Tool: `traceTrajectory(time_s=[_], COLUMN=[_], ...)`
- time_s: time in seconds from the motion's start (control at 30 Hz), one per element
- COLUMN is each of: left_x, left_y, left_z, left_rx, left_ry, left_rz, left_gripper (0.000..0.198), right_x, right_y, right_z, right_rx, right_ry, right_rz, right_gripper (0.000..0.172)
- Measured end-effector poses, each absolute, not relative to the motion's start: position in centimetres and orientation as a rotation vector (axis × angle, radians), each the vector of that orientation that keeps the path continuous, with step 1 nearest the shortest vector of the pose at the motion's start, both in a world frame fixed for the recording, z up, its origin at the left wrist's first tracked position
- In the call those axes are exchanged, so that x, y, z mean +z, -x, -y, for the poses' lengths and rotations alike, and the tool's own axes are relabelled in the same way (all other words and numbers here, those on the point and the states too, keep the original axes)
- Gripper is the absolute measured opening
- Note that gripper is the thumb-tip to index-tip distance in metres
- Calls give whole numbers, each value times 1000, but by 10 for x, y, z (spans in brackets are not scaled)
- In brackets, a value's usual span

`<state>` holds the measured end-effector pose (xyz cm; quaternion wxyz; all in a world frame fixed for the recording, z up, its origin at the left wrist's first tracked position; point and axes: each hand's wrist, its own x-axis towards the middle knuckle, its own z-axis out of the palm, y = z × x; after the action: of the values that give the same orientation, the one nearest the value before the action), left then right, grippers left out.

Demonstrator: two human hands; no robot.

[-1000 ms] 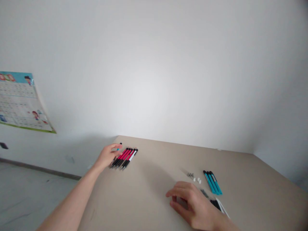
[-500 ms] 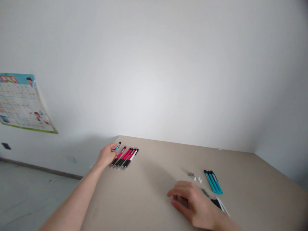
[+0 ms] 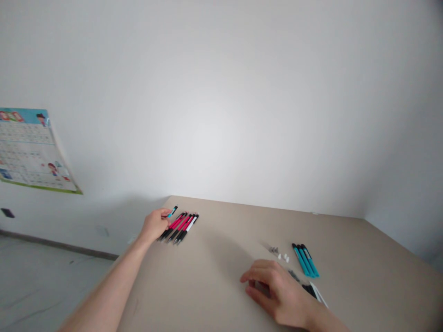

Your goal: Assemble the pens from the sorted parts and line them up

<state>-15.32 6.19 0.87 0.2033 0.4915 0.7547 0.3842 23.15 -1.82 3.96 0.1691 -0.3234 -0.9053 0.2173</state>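
Note:
At the table's far left corner, my left hand is closed on a blue pen; its lower part is hidden by the fingers. Right beside it lie several pens in a slanted row: pink pens with black grips and a white pen at the row's right end. My right hand rests near the front of the table, fingers curled with a gap between thumb and forefinger and nothing in it. Black parts and thin white sticks lie partly hidden behind this hand.
Three blue pen barrels with black ends lie on the right of the beige table. Small white pieces and tiny grey springs are left of them. A wall borders the table's back; a poster hangs at left.
My left hand has shifted slightly right with the blue pen, close against the pink pens, which now sit nearer together. My right hand stays in place.

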Motion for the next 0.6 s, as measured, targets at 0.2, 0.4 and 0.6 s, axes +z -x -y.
traceTrajectory(time_s=[0.2,0.4,0.6], left_x=[11,11,12], left_y=[152,149,144], left_z=[-61,-60,-56], left_rx=[995,896,812], left_ry=[-1452,-1572,-1682], left_rz=[-2190,-2261,-2258], left_gripper=[45,26,18], right_x=[40,41,42], right_y=[-231,-230,-230], right_z=[19,18,18], right_rx=[608,611,611], right_ry=[927,926,938], right_rz=[2586,2576,2581], right_gripper=[19,20,19])
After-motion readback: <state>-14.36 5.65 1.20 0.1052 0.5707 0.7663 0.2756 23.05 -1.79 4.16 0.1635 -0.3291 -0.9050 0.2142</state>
